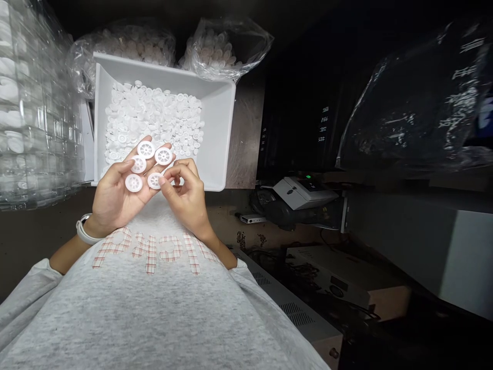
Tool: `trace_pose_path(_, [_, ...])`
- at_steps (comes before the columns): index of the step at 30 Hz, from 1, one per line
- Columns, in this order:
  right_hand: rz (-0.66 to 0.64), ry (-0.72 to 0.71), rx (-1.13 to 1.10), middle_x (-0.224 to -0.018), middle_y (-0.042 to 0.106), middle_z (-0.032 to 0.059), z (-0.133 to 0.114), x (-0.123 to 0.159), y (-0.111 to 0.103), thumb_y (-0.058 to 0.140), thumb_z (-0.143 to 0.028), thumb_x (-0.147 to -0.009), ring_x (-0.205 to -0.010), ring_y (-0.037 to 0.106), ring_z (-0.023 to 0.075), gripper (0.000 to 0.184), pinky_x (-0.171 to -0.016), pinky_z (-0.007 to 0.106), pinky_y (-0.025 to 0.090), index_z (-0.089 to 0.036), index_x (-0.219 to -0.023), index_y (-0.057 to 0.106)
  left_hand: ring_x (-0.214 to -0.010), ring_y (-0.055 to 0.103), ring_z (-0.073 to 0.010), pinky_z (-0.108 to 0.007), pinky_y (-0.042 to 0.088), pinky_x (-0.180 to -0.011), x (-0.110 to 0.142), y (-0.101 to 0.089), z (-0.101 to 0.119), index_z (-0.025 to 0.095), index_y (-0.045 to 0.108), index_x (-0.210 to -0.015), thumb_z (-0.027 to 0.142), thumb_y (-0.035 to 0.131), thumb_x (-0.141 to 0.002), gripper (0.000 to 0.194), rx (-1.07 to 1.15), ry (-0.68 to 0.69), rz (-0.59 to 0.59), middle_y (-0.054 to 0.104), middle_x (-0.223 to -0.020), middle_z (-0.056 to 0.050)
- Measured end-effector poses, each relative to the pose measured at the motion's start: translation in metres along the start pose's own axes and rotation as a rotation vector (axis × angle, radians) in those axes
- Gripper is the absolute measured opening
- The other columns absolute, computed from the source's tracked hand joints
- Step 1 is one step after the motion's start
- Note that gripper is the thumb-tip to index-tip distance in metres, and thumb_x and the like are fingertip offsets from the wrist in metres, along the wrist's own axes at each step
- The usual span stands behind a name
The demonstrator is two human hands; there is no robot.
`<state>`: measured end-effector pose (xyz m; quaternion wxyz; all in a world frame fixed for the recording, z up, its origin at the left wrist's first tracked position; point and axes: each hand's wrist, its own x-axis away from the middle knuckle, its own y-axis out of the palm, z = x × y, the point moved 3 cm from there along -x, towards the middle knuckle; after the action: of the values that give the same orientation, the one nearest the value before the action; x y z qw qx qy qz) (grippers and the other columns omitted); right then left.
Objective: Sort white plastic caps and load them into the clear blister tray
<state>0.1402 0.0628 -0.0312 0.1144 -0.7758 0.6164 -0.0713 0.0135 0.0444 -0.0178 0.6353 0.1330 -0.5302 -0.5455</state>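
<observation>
My left hand (pixel 119 198) is turned palm up and holds several small white spoked plastic wheels (pixel 146 149) spread over its palm and fingers. Its thumb touches the edge of one wheel (pixel 138 164). Thumb and forefinger of my right hand (pixel 187 192) pinch the rim of another wheel (pixel 155 181), which lies against the left fingers. Beyond both hands stands a light grey plastic bin (pixel 213 133), with a heap of similar white wheels (pixel 154 113) inside. The hands hide the near part of the heap.
Clear plastic bags of whitish parts (pixel 215 54) sit behind the bin. Stacked clear trays (pixel 42 113) rise at the left. To the right are a grey device with a green light (pixel 306 192), a metal-cased box (pixel 339 282) and a dark plastic-covered object (pixel 416 103).
</observation>
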Motion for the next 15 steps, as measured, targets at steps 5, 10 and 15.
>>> trace_pose_path(5, [0.076,-0.091,0.099,-0.088,0.044,0.0029,0.0,0.003,-0.002,0.063,-0.033,-0.091,-0.076,0.045,0.0032,0.025,-0.055,0.012,0.039,-0.012,-0.082,0.053,-0.151,0.031,-0.0274,-0.047,0.04,-0.117,-0.001,-0.002,0.001,0.016,0.043,-0.148,0.047,0.031,-0.101,0.057,0.04,-0.004,-0.015,0.057,-0.143,-0.011])
trace_pose_path(10, [0.197,-0.45,0.419,-0.094,0.043,0.0057,-0.014,0.005,-0.004,0.063,-0.023,-0.09,-0.085,0.05,0.0072,0.012,-0.056,0.018,0.041,-0.015,-0.093,0.055,-0.152,0.029,-0.0266,-0.044,0.038,-0.119,0.0,-0.007,0.0,0.019,0.049,-0.143,0.054,0.029,-0.1,0.06,0.052,-0.033,-0.037,0.056,-0.145,-0.008])
trace_pose_path(15, [0.153,-0.562,0.405,-0.096,0.044,0.0058,-0.02,-0.002,-0.006,0.063,-0.02,-0.09,-0.087,0.05,0.0083,0.013,-0.06,0.02,0.046,-0.017,-0.1,0.056,-0.151,0.031,-0.0275,-0.044,0.036,-0.121,0.001,-0.008,-0.001,0.017,0.054,-0.137,0.055,0.029,-0.1,0.059,0.088,-0.045,-0.08,0.055,-0.145,-0.01])
